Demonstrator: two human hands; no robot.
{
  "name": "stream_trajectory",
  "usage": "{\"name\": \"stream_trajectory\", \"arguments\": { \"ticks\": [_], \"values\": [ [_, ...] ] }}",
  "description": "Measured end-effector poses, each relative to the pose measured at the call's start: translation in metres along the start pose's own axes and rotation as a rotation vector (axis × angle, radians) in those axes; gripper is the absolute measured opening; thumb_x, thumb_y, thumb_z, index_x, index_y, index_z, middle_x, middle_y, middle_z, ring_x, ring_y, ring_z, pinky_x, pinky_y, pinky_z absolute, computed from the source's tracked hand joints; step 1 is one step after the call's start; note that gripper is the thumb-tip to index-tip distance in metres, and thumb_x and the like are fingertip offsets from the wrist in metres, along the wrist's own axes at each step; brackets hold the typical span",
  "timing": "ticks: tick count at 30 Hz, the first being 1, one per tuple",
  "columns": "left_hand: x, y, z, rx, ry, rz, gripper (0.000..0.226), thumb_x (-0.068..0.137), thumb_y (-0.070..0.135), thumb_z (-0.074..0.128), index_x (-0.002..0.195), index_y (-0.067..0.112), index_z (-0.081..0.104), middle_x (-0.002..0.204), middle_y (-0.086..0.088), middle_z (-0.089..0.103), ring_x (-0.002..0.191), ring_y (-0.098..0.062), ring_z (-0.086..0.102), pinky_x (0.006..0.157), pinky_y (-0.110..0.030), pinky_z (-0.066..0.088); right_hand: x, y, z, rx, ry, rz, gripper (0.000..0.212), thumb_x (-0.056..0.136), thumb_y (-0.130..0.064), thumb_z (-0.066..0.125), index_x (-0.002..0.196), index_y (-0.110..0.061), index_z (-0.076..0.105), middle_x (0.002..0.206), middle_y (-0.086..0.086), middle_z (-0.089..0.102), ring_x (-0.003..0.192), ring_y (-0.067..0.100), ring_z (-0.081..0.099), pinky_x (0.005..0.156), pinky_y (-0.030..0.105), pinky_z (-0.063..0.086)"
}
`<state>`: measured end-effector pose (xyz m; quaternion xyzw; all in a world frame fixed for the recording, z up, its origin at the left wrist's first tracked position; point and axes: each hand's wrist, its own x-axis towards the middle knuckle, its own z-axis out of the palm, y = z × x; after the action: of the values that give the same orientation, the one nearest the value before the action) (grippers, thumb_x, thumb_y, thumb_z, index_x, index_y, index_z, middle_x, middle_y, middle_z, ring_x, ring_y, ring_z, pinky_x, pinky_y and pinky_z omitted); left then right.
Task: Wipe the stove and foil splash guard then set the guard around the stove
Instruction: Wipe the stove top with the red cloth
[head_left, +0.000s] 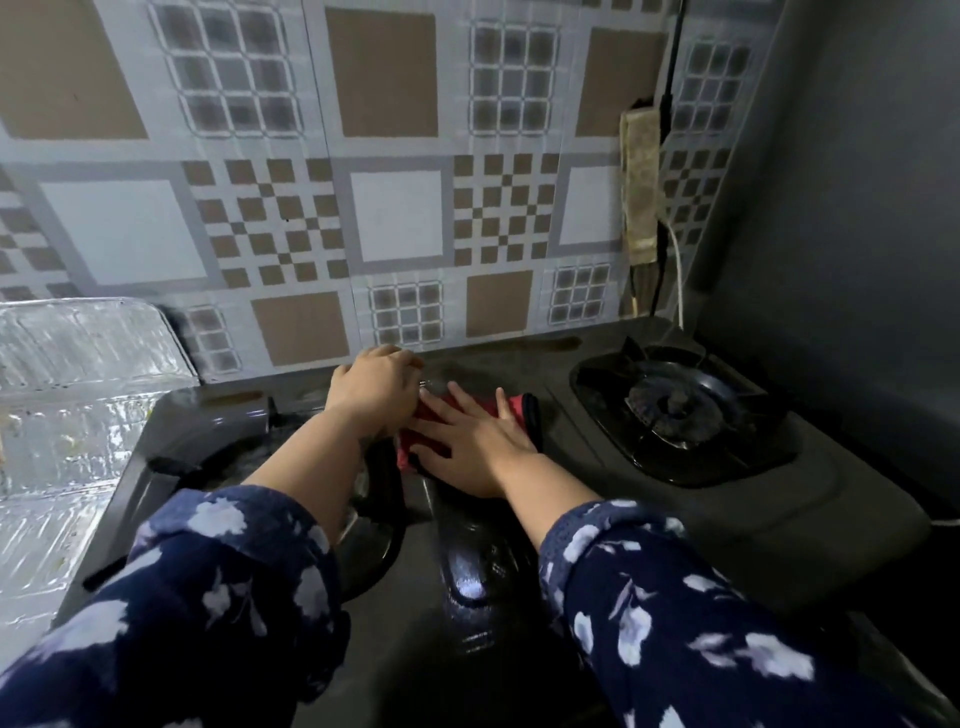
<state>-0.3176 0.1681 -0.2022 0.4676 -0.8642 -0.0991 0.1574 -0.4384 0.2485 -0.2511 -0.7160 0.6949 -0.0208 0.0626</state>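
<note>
Right hand (470, 441) flat on red cloth (511, 408), fingers straight and spread, pressing it onto the middle of the dark stove (727, 519). Left hand (371, 387) at the cloth's left edge, fingers curled; cannot tell if they pinch it. Foil splash guard (67, 384) stands to the left, just beside the stove. Right burner (675, 405) uncovered

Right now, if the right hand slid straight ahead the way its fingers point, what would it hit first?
Probably the tiled wall; the right hand, flat on the red cloth, points up-left across bare stove. Depth is unclear.
</note>
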Motion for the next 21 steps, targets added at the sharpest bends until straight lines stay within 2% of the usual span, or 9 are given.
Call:
{"name": "stream_trajectory", "arguments": {
  "ticks": [5,11,17,21],
  "values": [
    [0.027,-0.005,0.01,0.014,0.013,-0.022,0.035,0.093,0.034,0.039,0.125,0.03,0.054,0.133,0.002,0.052,0.126,-0.019,0.043,0.104,-0.043,0.034,0.056,0.034,-0.006,0.03,0.035,0.065,0.053,0.09,-0.062,0.014,0.142,-0.051,0.011,0.158,-0.018,-0.004,0.146,0.018,-0.013,0.108,0.062,-0.015],
    [0.046,-0.018,0.013,0.032,0.031,-0.036,0.033,0.094,0.033,0.04,0.123,0.03,0.055,0.136,0.002,0.05,0.131,-0.02,0.039,0.106,-0.044,0.032,0.068,0.095,-0.014,0.089,0.083,0.195,0.05,0.091,-0.063,0.014,0.14,-0.057,0.01,0.158,-0.019,0.0,0.146,0.016,-0.008,0.112,0.06,-0.011],
    [0.043,-0.012,0.015,-0.004,0.013,-0.062,0.034,0.094,0.031,0.038,0.124,0.029,0.054,0.137,0.0,0.049,0.131,-0.021,0.037,0.106,-0.045,0.03,0.041,0.079,-0.009,0.098,0.098,0.223,0.049,0.091,-0.061,0.012,0.14,-0.055,0.011,0.158,-0.018,-0.003,0.146,0.02,-0.01,0.112,0.059,-0.01],
    [0.028,0.001,0.019,-0.022,-0.023,-0.044,0.034,0.094,0.031,0.039,0.124,0.029,0.055,0.138,0.0,0.049,0.13,-0.022,0.04,0.105,-0.044,0.031,0.004,0.063,-0.003,0.094,0.092,0.151,0.047,0.093,-0.056,0.016,0.141,-0.054,0.012,0.158,-0.017,-0.002,0.146,0.019,-0.012,0.111,0.058,-0.014]
  ]
}}
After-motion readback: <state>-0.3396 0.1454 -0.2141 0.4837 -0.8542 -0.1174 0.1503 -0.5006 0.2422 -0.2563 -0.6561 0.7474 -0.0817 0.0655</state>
